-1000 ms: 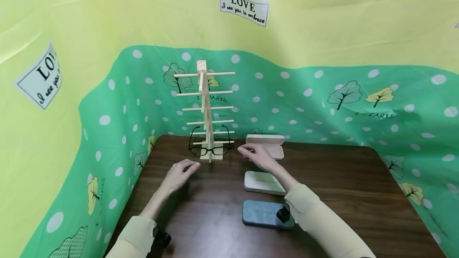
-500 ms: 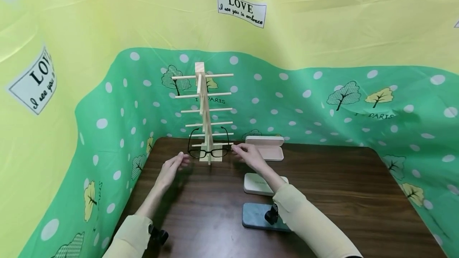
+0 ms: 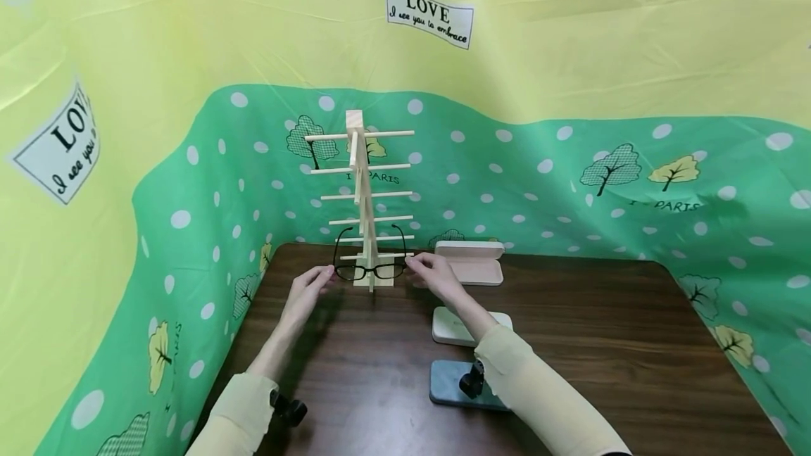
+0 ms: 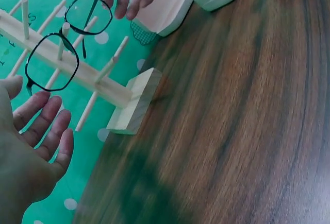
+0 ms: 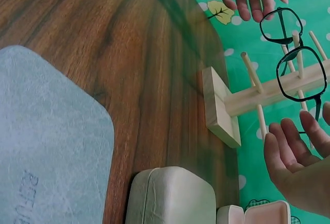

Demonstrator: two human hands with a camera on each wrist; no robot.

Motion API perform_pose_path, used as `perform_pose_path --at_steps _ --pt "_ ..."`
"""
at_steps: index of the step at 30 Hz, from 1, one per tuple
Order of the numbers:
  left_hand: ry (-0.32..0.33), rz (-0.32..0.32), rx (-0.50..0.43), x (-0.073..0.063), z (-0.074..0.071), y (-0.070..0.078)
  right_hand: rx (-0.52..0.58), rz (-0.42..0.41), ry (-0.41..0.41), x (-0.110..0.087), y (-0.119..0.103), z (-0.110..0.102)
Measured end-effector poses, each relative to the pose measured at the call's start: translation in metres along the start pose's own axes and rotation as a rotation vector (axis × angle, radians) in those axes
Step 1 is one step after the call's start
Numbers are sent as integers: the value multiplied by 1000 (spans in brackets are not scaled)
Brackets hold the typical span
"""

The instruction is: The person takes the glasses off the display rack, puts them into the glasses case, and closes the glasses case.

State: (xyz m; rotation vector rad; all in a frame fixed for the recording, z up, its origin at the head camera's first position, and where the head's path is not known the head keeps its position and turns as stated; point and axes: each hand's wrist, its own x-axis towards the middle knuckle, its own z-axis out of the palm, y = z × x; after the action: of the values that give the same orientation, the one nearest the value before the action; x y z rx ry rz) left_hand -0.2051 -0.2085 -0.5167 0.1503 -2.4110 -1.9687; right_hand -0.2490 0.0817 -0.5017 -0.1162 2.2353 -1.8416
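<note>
Black-framed eyeglasses (image 3: 369, 271) hang on a lower peg of a wooden display stand (image 3: 361, 181), lenses facing me, temples pointing back. At their left corner, my left hand (image 3: 308, 294) has its thumb and index finger about the hinge, pinching it. My right hand (image 3: 437, 274) pinches the opposite corner the same way; the other fingers of both hands are spread loosely. In the left wrist view, the eyeglasses (image 4: 51, 62) show a peg passing under the bridge. The right wrist view has the eyeglasses (image 5: 301, 74) between both hands.
An open case with pink lining (image 3: 478, 271) lies right of the stand. Nearer to me are a closed white case (image 3: 453, 326) and a blue-grey case (image 3: 450, 382), partly under my right forearm. A patterned curtain (image 3: 538, 181) surrounds the wooden table (image 3: 602, 343).
Both hands have moved in toward the eyeglasses, the right one leftward and the left one up to the frame, and now hold its corners. The eyeglasses stay on their peg.
</note>
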Motion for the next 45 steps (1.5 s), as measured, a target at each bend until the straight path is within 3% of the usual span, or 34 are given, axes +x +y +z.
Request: perform_pose_path --at_steps 12,22,31,45 --pt "32 -5 13 -2 5 4 70 15 -6 -1 -4 5" --pt "28 19 19 -17 6 42 99 7 -11 -1 -10 4" --pt "77 22 -25 -20 12 23 103 -32 -27 -13 -19 -1" --pt "110 98 -96 -52 26 17 66 -55 -66 -38 -20 -13"
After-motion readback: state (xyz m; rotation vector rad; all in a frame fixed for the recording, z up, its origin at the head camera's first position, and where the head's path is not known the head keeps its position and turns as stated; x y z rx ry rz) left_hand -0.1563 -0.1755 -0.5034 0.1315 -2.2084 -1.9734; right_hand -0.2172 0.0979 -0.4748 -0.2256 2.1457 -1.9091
